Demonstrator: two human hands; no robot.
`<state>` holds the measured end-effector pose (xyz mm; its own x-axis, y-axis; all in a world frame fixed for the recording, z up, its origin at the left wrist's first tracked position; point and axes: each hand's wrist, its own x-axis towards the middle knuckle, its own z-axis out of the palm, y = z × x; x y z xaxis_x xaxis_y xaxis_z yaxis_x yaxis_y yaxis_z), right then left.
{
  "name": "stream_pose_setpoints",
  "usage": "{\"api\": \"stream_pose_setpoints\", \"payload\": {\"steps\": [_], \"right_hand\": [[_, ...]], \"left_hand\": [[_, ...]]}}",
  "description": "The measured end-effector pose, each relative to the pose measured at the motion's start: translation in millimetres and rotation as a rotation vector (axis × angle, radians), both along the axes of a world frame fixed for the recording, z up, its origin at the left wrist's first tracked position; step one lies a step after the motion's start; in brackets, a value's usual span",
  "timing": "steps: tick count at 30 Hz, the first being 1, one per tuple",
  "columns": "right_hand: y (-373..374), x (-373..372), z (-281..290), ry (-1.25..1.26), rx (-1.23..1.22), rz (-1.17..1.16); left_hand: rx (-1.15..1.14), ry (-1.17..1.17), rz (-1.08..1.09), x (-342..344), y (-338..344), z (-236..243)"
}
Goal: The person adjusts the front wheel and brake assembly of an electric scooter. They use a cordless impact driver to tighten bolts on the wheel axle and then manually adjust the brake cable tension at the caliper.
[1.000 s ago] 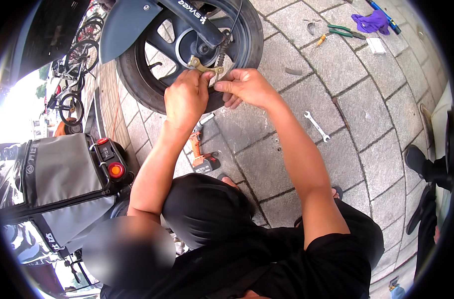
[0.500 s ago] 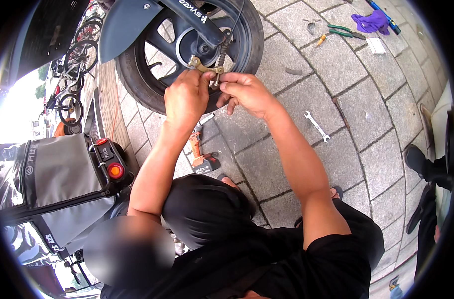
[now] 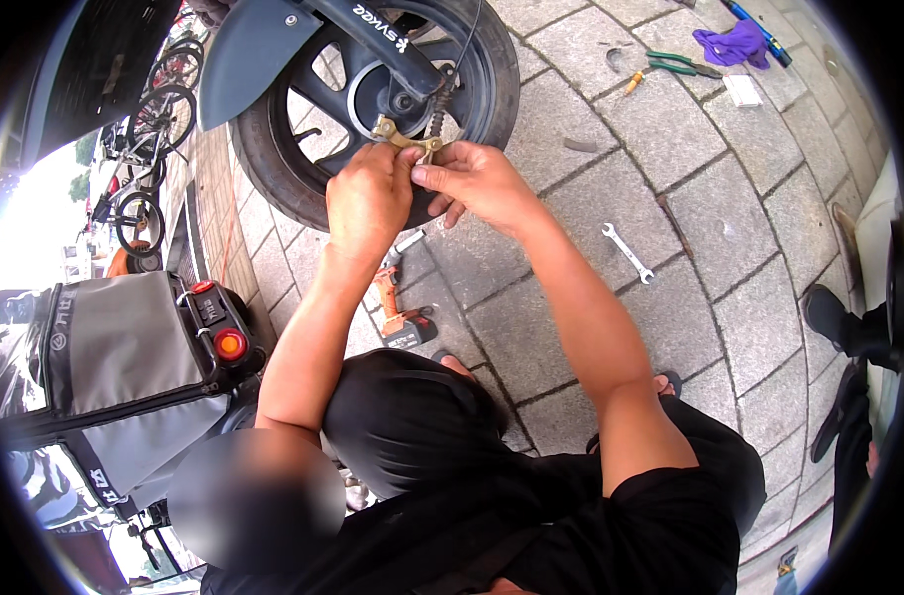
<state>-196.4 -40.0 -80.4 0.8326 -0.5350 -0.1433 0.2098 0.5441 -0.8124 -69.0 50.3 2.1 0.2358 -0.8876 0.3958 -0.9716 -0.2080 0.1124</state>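
Observation:
A spoked wheel with a black tyre (image 3: 503, 84) stands before me, a brass-coloured brake arm (image 3: 400, 138) at its hub. My left hand (image 3: 369, 196) is closed around the lower side of this arm, its thumb towards the arm's right end. A brake cable in a ribbed black boot (image 3: 437, 121) runs down to that same end. There my right hand (image 3: 479, 185) pinches the cable's end between thumb and forefinger, the other fingers curled below. Both sets of fingertips nearly meet, and they hide the small parts between them.
On the paving lie an orange cordless power tool (image 3: 389, 292), an open-end wrench (image 3: 627, 254), green-handled pliers (image 3: 682, 64), a purple cloth (image 3: 732, 46) and a small white packet (image 3: 742, 91). A scooter's grey box (image 3: 125, 342) stands left. Another person's shoe (image 3: 825, 311) is at right.
My right hand has shifted slightly left, its thumb now closer to my left thumb and covering more of the cable's end. My left hand keeps its hold on the brake arm.

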Motion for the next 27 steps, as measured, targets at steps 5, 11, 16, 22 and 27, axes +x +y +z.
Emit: {"api": "stream_pose_setpoints", "payload": {"steps": [5,11,16,22,27], "right_hand": [[-8,2,-21,-0.072,0.027,0.062],[-2,-5,0,0.049,-0.094,0.087],[-8,3,-30,-0.154,0.072,0.108],[-2,0,-12,-0.027,0.005,0.051],[-7,4,-27,-0.123,-0.003,0.073]], "left_hand": [[0.009,0.005,0.008,-1,-1,2],[0.008,0.033,0.013,-1,0,1],[0.006,0.024,0.002,-3,-1,3],[0.012,0.005,0.007,0,0,0],[0.014,0.004,0.001,0,0,1]]}}
